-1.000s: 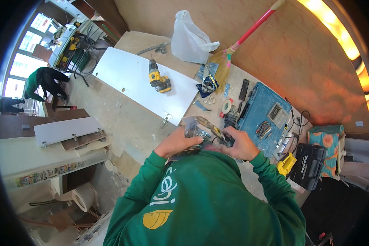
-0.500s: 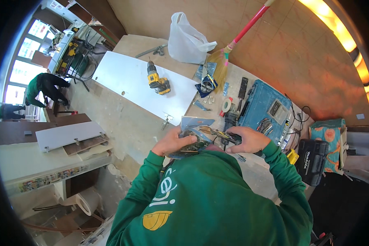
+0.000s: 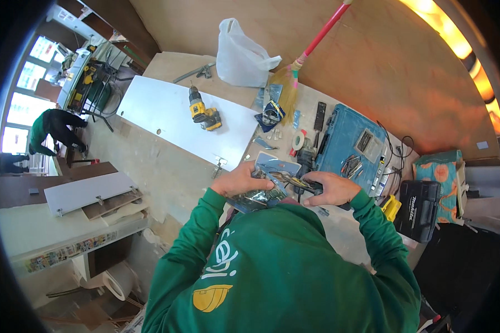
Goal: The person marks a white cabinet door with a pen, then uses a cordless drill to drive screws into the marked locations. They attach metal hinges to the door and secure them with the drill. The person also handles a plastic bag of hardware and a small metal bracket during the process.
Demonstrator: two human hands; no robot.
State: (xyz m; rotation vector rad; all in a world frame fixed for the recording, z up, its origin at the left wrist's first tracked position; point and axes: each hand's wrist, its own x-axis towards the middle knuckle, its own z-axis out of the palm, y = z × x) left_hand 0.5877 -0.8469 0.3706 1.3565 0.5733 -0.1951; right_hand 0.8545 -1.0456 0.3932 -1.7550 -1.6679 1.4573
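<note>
In front of my chest, my left hand [image 3: 243,180] grips a clear plastic package [image 3: 261,196] with a blue-grey card [image 3: 278,162] at its top; small contents show dimly through the plastic. My right hand [image 3: 334,188] is closed round a dark-handled hand tool [image 3: 308,185], seemingly pliers or snips. Its narrow end points left and reaches the package's right side. Whether the jaws are closed on the plastic, I cannot tell. Just beyond the hands lie a dark power tool [image 3: 305,161] and a roll of tape [image 3: 298,140].
A yellow-black cordless drill [image 3: 205,114] lies on a white panel [image 3: 178,125]. Behind are a white plastic bag [image 3: 241,55] and a red-handled broom [image 3: 319,34]. To the right sit a blue tool case [image 3: 339,133] and a black case [image 3: 420,211]. A person [image 3: 58,130] bends over at far left.
The package's card now stands higher and more tilted between my hands. The tool stays in my right hand, pointing at the package. The whole scene has shifted slightly left in the picture.
</note>
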